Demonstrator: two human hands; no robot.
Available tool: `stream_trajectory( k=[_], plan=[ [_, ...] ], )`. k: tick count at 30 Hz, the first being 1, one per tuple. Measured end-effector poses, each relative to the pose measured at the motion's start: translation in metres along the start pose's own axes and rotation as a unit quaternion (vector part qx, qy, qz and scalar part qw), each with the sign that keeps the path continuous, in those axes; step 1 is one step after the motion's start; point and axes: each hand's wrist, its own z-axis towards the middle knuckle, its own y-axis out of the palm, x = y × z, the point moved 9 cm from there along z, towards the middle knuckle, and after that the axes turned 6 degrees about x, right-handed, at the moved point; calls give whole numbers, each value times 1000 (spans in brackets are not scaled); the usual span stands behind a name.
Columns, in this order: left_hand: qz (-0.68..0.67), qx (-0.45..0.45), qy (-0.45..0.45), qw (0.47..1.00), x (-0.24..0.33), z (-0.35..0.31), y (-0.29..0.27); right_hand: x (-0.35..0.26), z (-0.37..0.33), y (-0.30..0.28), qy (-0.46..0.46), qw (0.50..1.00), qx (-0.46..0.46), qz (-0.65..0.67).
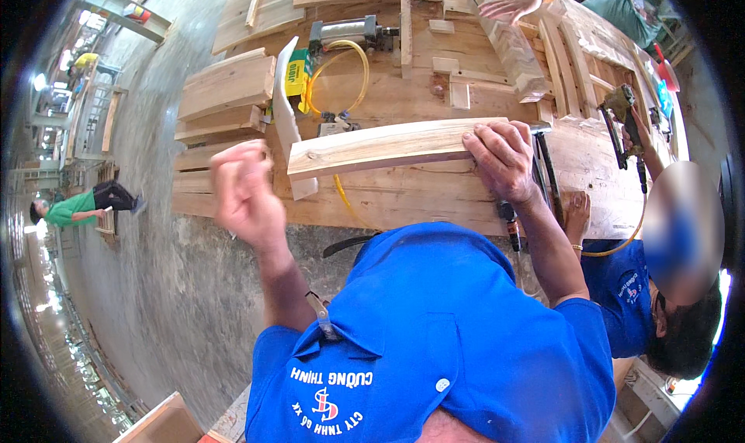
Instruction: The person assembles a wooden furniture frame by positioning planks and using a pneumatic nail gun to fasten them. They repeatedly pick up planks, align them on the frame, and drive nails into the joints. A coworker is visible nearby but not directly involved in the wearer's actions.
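Note:
A pale wooden board (392,144) stretches across in front of me above the workbench (403,202). My right hand (500,157) grips its right end, fingers wrapped over the top edge. Off the board's left end, my left hand (247,191) is raised with fingers curled in. It is blurred by motion, and whatever it may hold cannot be made out. Behind that left end stands a thin pale upright strip (285,109), beside a green and yellow box (296,74).
A pneumatic cylinder (345,33) with a yellow hose (366,78) lies farther back. Stacked boards (225,90) sit on the left. At right a co-worker holds a nail gun (618,121); another person's hand (512,6) reaches over the far side. Someone in green (74,208) is at far left.

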Motion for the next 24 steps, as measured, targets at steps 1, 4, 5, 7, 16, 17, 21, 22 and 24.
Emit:
stream_trajectory(
  k=[1, 4, 5, 7, 16, 17, 21, 22, 24],
  plan=[
    [21, -56, -15, 998, -5, -7, 13, -2, -2, 4, 1, 1000, -3, 6],
    [103, -271, 135, 948, 17, -40, 79, -3, -4, 11, 1, 1000, -17, 21],
    [126, -314, 154, 929, 18, -55, 97, -2, -6, 16, 0, 999, -24, 31],
    [185, -357, 210, 892, 11, -89, 125, 1, -18, 30, 15, 997, -60, 48],
    [143, -372, -44, 916, -82, -136, 127, 45, -28, 17, 220, 975, -18, 28],
    [154, -369, -54, 915, -89, -138, 126, 59, -34, 8, 260, 965, 15, 16],
    [176, -376, -146, 898, -119, -156, 118, 128, -81, -20, 440, 890, 119, -13],
    [176, -388, -132, 895, -123, -163, 116, 144, -89, -29, 465, 873, 147, -8],
    [178, -409, -106, 889, -131, -175, 113, 173, -100, -47, 518, 835, 184, -16]
  ],
)
